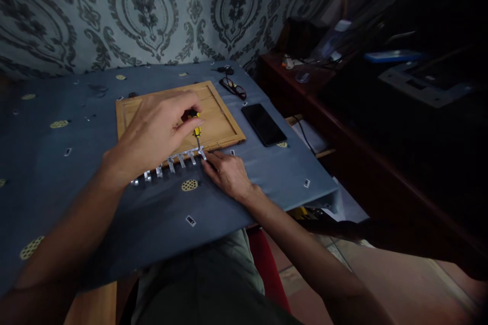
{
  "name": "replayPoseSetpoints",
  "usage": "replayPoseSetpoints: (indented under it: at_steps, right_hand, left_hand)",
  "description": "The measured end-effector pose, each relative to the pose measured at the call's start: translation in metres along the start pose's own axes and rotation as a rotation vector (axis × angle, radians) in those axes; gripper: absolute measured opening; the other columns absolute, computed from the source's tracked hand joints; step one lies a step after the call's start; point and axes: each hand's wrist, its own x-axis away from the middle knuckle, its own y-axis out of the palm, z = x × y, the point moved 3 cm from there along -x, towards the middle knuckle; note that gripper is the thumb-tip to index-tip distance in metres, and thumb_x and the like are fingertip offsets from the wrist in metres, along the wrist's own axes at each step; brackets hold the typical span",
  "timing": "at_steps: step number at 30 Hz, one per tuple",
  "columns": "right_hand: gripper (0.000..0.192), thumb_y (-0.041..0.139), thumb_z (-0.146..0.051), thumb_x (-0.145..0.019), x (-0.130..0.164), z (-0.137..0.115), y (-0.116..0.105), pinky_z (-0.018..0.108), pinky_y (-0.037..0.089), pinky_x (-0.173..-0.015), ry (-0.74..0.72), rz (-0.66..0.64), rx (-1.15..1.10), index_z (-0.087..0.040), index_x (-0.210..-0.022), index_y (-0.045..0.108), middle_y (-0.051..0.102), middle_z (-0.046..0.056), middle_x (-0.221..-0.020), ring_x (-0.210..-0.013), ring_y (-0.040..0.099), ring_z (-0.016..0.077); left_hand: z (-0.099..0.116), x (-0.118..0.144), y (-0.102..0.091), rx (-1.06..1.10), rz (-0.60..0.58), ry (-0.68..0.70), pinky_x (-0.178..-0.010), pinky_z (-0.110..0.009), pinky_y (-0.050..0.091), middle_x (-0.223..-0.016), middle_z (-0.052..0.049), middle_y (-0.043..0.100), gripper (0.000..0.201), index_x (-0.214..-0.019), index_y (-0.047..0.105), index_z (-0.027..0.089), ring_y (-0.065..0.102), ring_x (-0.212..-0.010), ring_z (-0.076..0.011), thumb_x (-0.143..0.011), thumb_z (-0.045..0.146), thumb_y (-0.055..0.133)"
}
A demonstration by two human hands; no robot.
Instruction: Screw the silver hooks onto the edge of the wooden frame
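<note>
My left hand (160, 124) is closed around a small yellow-and-black screwdriver (197, 129), held upright with its tip down at the right end of a metal hook rail (177, 155). The rail, with several silver hooks, runs along the near edge of a framed wooden board (217, 117) lying on the table. My right hand (229, 175) rests on the table beside the rail's end, its fingertips pinching the last hook (202, 154). Part of the board and of the screwdriver's handle is hidden behind my left hand.
A blue cloth with pineapple prints covers the table (259, 188). Right of the board lie a black phone (264, 124) and eyeglasses (233, 87). Small loose metal bits (88, 118) lie on the left. A dark red desk (297, 78) stands on the right, and a patterned curtain (194, 10) hangs behind.
</note>
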Motion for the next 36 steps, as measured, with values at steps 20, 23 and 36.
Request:
replayPoseSetpoints:
  at_steps: [20,23,36]
  right_hand:
    - [0.044,0.040,-0.035,-0.109,-0.0008,-0.0007,-0.0005,0.029,0.046,-0.077,0.013,-0.012,0.005,-0.021,-0.144,0.062,0.077,0.010,-0.114,-0.100,0.073,0.0229]
    - [0.044,0.040,-0.035,-0.109,-0.0008,-0.0011,-0.0009,0.029,0.046,-0.078,0.020,-0.021,0.002,-0.021,-0.145,0.061,0.077,0.011,-0.116,-0.100,0.073,0.0226]
    - [0.044,0.039,-0.036,-0.109,-0.0004,-0.0001,0.0002,0.029,0.047,-0.078,0.012,0.001,0.002,-0.021,-0.144,0.062,0.077,0.010,-0.117,-0.100,0.073,0.0227]
  left_hand:
    - [-0.0045,-0.0008,0.0011,0.112,-0.041,0.004,-0.074,-0.028,0.048,-0.093,-0.001,0.076,0.014,-0.101,0.072,0.022,0.068,-0.079,-0.0151,-0.091,0.021,0.063]
    - [-0.0044,-0.0007,0.0011,0.110,-0.047,0.001,-0.072,-0.027,0.048,-0.091,-0.001,0.076,0.012,-0.100,0.072,0.022,0.068,-0.079,-0.0151,-0.091,0.021,0.063]
    - [-0.0016,-0.0008,0.0000,0.097,-0.077,-0.010,-0.077,-0.028,0.049,-0.097,0.000,0.077,0.015,-0.103,0.071,0.024,0.070,-0.082,-0.0162,-0.093,0.020,0.060]
